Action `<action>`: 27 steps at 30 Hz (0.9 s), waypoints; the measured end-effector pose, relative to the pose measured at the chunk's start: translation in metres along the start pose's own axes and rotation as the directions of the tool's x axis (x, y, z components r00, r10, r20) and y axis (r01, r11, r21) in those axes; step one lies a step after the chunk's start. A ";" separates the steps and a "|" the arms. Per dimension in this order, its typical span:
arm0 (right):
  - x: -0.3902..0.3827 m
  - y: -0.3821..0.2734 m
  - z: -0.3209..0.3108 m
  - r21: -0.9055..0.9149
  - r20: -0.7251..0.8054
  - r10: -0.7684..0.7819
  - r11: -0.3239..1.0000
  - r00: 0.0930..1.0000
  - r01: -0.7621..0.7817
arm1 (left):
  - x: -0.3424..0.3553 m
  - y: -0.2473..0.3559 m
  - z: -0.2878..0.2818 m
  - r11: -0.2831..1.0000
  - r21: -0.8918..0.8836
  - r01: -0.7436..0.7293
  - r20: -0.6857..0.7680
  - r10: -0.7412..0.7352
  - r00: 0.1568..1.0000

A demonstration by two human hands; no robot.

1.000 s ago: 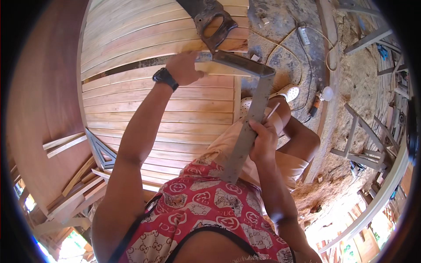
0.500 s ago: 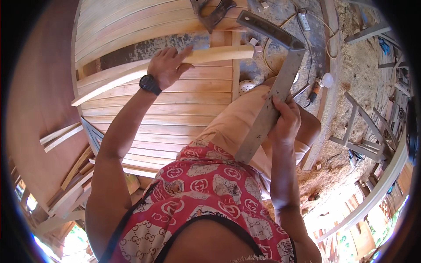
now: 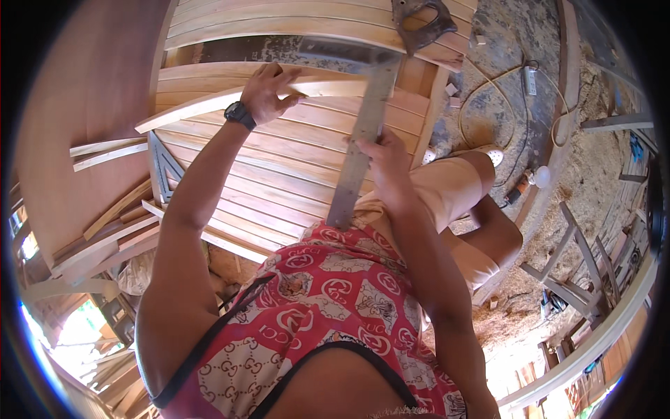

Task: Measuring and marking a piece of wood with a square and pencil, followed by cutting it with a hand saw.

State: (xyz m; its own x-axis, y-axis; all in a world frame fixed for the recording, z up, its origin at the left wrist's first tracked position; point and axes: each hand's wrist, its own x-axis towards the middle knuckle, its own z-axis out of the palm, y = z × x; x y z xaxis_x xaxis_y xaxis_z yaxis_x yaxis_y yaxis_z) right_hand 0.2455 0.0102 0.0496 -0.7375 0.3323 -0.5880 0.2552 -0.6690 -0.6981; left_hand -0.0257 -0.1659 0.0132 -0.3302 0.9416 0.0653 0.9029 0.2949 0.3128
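My left hand [image 3: 269, 94], a watch on its wrist, grips a long pale wooden strip [image 3: 209, 106], fingers over the far side and thumb on the near side. The strip lies across a slatted wooden panel [image 3: 279, 157]. My right hand [image 3: 382, 157] is closed around the metal blade of a large try square [image 3: 361, 129]. The blade crosses over the strip near its right end, and its dark handle, blurred, reaches left beyond the strip. Whether the square touches the strip I cannot tell.
A handsaw [image 3: 422, 24] rests on the far slats. A blue triangular square [image 3: 165, 167] is at the panel's left edge, near loose wood pieces [image 3: 115, 209]. On the right are a power strip [image 3: 530, 80] with cords, a power tool [image 3: 516, 190] and a wooden frame [image 3: 576, 244].
My right hand has brought the try square left, from over the floor to across the strip's right end. My left hand stays on the strip. The view has shifted, showing more floor on the right.
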 end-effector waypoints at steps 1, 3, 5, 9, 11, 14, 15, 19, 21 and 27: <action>0.008 0.009 0.008 -0.010 -0.005 0.059 0.998 0.998 -0.059 | -0.004 -0.006 0.002 1.000 -0.004 0.022 -0.032 -0.022 0.999; 0.020 0.024 0.018 -0.038 0.022 0.100 0.994 0.995 -0.099 | -0.013 -0.011 0.003 0.992 -0.034 0.125 -0.037 -0.126 0.991; 0.030 0.034 0.019 -0.079 0.012 0.154 0.985 0.988 -0.153 | -0.016 -0.012 0.002 0.970 -0.064 0.234 -0.031 -0.236 0.971; 0.046 0.042 0.011 -0.117 0.101 0.144 0.984 0.984 -0.132 | -0.005 -0.002 -0.002 0.957 -0.048 0.285 -0.058 -0.287 0.956; 0.052 0.042 0.009 -0.143 0.119 0.175 0.977 0.977 -0.157 | 0.008 0.004 -0.005 0.950 -0.049 0.308 -0.031 -0.309 0.950; 0.057 0.037 0.011 -0.217 0.111 0.188 0.963 0.976 -0.160 | 0.029 0.009 0.000 0.991 0.040 0.125 -0.026 -0.124 0.992; 0.058 0.035 0.011 -0.285 0.103 0.202 0.944 0.974 -0.165 | 0.035 0.011 0.004 0.995 0.071 0.064 0.022 -0.066 0.998; 0.057 0.022 0.005 -0.570 0.097 0.181 0.816 0.979 -0.095 | 0.041 0.006 0.023 0.996 0.088 -0.021 0.019 0.019 1.000; 0.054 0.014 -0.002 -0.618 0.068 0.191 0.778 0.979 -0.109 | 0.036 -0.002 0.025 0.995 0.093 -0.029 0.021 0.027 0.999; 0.055 -0.026 -0.035 -0.524 -0.083 -0.030 0.852 0.996 -0.018 | 0.027 -0.025 0.016 0.991 0.097 -0.095 -0.048 0.100 0.994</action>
State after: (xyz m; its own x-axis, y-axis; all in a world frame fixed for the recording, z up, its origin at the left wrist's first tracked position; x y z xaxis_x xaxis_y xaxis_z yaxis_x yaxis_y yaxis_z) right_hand 0.2203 0.0688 0.0210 -0.6907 0.4059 -0.5985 0.5580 -0.2272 -0.7981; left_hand -0.0526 -0.1449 -0.0079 -0.2507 0.9577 0.1414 0.9526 0.2180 0.2122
